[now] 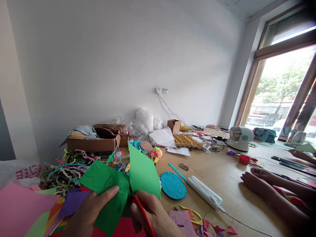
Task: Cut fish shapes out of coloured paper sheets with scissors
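Green paper [144, 169] with dark drawn outlines, a fish-like shape among them, is raised above the table in front of me. My left hand [95, 205] grips its lower left part, thumb on top near the drawing. Red-handled scissors [142, 210] are in my right hand [153, 210], fingers wrapped round the handles. Their dark blades sit at a slit between the drawn part and a curling right-hand flap. The lower blade is partly hidden by the paper. Under my hands lie red paper and a purple sheet [72, 202].
A blue round plate [173, 185] and a white power strip [204, 192] lie right of my hands. Paper scraps [181, 222] are in front. Pipe cleaners [71, 168] and a cardboard box [91, 144] stand left. Another person's arms [264, 186] rest at right, near a white fan [240, 138].
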A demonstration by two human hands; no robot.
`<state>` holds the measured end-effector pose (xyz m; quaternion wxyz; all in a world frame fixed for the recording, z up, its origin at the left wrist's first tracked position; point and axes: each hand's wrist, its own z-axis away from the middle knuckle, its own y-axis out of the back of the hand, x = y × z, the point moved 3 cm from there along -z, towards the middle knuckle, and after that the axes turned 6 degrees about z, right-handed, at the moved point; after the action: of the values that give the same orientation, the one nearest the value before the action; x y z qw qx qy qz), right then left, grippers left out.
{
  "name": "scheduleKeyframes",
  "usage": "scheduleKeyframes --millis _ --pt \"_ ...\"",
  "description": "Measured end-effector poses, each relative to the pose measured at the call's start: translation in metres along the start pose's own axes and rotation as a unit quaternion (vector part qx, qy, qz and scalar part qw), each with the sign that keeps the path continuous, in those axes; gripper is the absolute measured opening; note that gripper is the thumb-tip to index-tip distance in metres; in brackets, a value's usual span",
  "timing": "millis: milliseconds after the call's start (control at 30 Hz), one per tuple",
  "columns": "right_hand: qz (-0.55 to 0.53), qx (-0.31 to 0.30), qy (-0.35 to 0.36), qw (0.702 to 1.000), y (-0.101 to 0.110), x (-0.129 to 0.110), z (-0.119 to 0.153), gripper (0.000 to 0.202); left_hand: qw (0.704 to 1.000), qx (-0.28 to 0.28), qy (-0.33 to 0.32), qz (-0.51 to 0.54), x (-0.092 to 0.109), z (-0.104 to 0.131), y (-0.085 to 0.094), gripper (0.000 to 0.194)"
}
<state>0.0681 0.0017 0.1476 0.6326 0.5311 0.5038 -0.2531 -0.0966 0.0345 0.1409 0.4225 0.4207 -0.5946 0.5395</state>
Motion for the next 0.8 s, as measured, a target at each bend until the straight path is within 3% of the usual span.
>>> scheduleKeyframes --millis 300,467,633,800 --pt "-0.001 -0.031 -0.027 0.999 0.0 0.0 0.004 0.028 0.998 -0.019 0.048 0.045 -0.001 0.0 -0.002 0.032" --pt "-0.012 -0.034 -0.025 0.999 -0.002 0.003 0.002 0.027 1.0 -0.024 0.013 0.001 0.003 0.001 -0.002 0.033" --pt "-0.05 -0.018 -0.028 0.998 -0.009 0.02 -0.003 0.036 0.998 -0.019 0.054 0.004 0.002 0.002 -0.001 0.042" --pt "-0.071 0.005 -0.028 0.997 -0.016 0.04 -0.009 0.045 0.998 -0.021 0.008 -0.058 0.0 -0.005 0.007 0.036"
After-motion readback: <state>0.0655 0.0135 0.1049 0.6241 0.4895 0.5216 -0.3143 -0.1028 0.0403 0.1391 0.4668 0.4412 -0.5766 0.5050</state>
